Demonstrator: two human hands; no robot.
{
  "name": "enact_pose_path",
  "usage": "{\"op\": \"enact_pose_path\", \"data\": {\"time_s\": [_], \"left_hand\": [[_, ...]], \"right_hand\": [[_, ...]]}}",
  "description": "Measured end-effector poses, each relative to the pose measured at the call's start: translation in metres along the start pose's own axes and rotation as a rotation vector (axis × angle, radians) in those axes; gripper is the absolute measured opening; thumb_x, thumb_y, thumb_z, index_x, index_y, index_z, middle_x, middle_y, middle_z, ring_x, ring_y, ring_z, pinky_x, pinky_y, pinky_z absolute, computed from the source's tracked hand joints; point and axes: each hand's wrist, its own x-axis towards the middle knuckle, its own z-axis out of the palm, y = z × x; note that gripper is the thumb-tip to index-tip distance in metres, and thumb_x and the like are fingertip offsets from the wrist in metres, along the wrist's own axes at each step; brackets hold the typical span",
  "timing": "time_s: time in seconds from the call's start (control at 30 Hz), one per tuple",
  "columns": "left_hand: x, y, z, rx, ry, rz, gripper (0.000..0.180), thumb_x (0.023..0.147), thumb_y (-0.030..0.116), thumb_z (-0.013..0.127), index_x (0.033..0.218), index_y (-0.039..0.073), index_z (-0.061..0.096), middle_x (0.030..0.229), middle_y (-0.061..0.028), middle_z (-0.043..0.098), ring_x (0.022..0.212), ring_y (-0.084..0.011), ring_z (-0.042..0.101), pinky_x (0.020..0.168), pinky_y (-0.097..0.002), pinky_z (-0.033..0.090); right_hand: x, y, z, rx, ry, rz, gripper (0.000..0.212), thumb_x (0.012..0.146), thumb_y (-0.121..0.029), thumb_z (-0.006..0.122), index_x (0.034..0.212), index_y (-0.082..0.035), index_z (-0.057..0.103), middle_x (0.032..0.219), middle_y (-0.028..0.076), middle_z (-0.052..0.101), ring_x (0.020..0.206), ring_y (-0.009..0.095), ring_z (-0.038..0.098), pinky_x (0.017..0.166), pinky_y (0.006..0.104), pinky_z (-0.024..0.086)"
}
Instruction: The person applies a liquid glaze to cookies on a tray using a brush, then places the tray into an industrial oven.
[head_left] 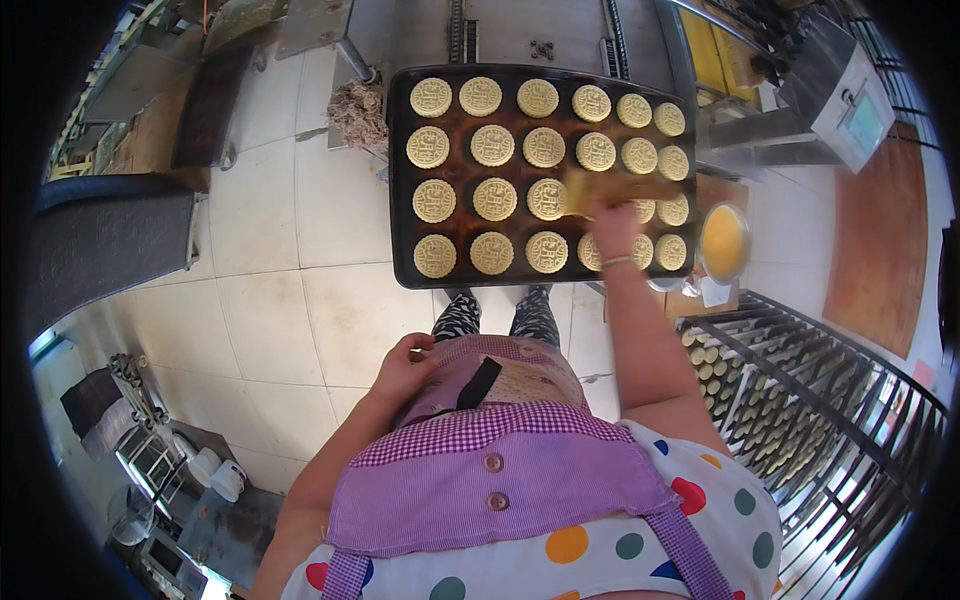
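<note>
A dark baking tray (465, 225) lies in front of me, bearing rows of round pale mooncakes (543, 147) with scalloped edges and stamped tops. Over its right half, my right hand (615, 228) is closed around a flat pastry brush (590, 192), blurred by motion. The brush's yellowish bristle end is over the third row and hides a mooncake there. My left hand (405, 366) hangs at the front of my purple apron (490, 440), its fingers loosely bent and nothing visible in them.
Right of the tray stands a metal bowl of orange-yellow liquid (724, 243). A black rack (800, 400) loaded with trays of mooncakes is at the lower right. A machine with a small screen (862, 125) stands far right, and a dark-topped table (115, 245) at left.
</note>
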Motion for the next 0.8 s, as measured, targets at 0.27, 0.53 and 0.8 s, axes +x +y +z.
{"op": "enact_pose_path", "data": {"time_s": [0.27, 0.53, 0.8], "left_hand": [[0.001, -0.021, -0.012, 0.014, 0.018, 0.006, 0.039, 0.079, 0.008, 0.066, 0.115, 0.001, 0.054, 0.105, -0.0087, 0.060, 0.086, -0.0166, 0.060, 0.077, -0.0281, 0.051], [0.009, 0.006, -0.003, 0.112, -0.030, 0.067, 0.040, 0.078, 0.009, 0.066, 0.116, 0.001, 0.054, 0.105, -0.0095, 0.060, 0.087, -0.0174, 0.061, 0.077, -0.0285, 0.051], [0.006, 0.006, 0.004, 0.161, -0.026, 0.062, 0.037, 0.079, 0.010, 0.066, 0.113, 0.001, 0.054, 0.101, -0.0086, 0.061, 0.086, -0.0171, 0.061, 0.076, -0.0289, 0.051]], "right_hand": [[0.008, 0.021, -0.058, -0.039, 0.067, 0.006, 0.038, 0.077, -0.031, 0.067, 0.090, 0.005, 0.063, 0.084, 0.023, 0.067, 0.076, 0.037, 0.066, 0.064, 0.0433, 0.053], [-0.165, -0.058, 0.018, 0.454, -0.382, -0.216, 0.049, 0.081, -0.027, 0.064, 0.121, -0.002, 0.053, 0.097, 0.020, 0.066, 0.094, 0.032, 0.064, 0.080, 0.0384, 0.050], [-0.053, 0.084, -0.093, 0.171, 0.161, 0.029, 0.030, 0.080, -0.022, 0.066, 0.096, 0.003, 0.063, 0.088, 0.021, 0.067, 0.081, 0.033, 0.067, 0.068, 0.0406, 0.052]]}}
